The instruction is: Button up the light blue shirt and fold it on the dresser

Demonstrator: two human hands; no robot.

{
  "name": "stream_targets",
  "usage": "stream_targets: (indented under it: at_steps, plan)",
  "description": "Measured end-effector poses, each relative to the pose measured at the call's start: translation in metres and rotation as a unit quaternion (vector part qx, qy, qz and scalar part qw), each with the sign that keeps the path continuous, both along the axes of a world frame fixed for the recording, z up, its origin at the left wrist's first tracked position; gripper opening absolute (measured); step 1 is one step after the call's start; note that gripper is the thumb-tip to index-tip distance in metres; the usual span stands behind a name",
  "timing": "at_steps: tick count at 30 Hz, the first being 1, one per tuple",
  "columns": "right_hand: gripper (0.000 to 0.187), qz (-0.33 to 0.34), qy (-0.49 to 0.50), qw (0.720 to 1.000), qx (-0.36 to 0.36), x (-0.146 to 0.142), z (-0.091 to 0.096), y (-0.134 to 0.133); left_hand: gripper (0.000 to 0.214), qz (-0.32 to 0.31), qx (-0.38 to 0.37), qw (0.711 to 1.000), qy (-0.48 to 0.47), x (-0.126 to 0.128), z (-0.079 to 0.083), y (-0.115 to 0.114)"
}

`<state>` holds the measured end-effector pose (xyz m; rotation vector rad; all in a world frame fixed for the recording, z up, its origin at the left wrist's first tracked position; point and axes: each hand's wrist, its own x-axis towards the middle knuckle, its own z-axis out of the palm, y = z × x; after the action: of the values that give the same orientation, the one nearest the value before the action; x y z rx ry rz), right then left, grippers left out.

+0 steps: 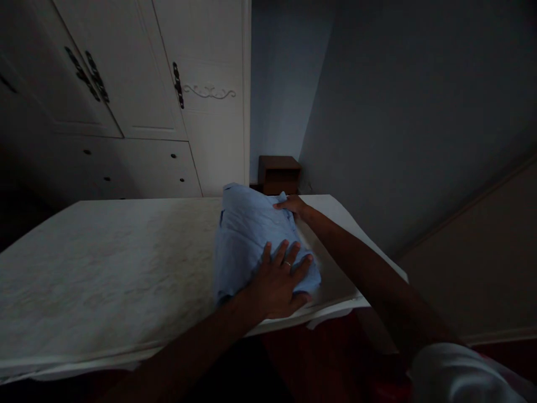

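A light blue folded cloth garment [251, 224] lies on the pale, patterned surface of a bed or table [126, 268]. Its exact kind is not clear; it looks like a shirt. My left hand [279, 277], with a ring on one finger, rests flat on the near right part of the garment, fingers spread. At the far right corner, my right hand [293, 206] pinches the garment's edge between thumb and fingers.
A white wardrobe [213, 129] with dark handles stands beyond the far edge. To its right sits a small brown cabinet [279, 173] near the grey wall [398, 112]. A dark red floor [306, 358] shows below the near edge.
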<state>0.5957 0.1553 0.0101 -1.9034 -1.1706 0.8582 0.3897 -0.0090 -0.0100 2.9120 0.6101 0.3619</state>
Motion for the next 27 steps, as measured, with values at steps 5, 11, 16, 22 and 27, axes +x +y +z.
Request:
stream_targets:
  at_steps: [5, 11, 16, 22, 27]
  plan:
    - [0.038, -0.040, -0.126, 0.989, 0.069, 0.002, 0.005, -0.004, 0.078, -0.007, -0.015, 1.000, -0.001, -0.004, -0.002, -0.001]
    - [0.052, 0.109, -0.294, 0.921, 0.232, -0.038, 0.012, -0.011, 0.084, -0.004, -0.021, 1.000, 0.005, -0.003, -0.003, 0.000]
    - [0.070, 0.214, -0.396, 0.886, 0.111, -0.065, -0.017, -0.005, 0.086, -0.008, -0.051, 0.999, 0.010, -0.006, 0.004, -0.007]
    - [0.078, 0.170, -0.430, 0.886, 0.030, -0.063, -0.032, 0.000, 0.079, -0.027, -0.063, 0.997, 0.041, -0.012, 0.015, -0.020]
    - [0.081, 0.131, -0.438, 0.889, 0.000, -0.059, -0.031, -0.001, 0.068, -0.042, -0.013, 0.999, 0.006, -0.020, 0.005, -0.033]
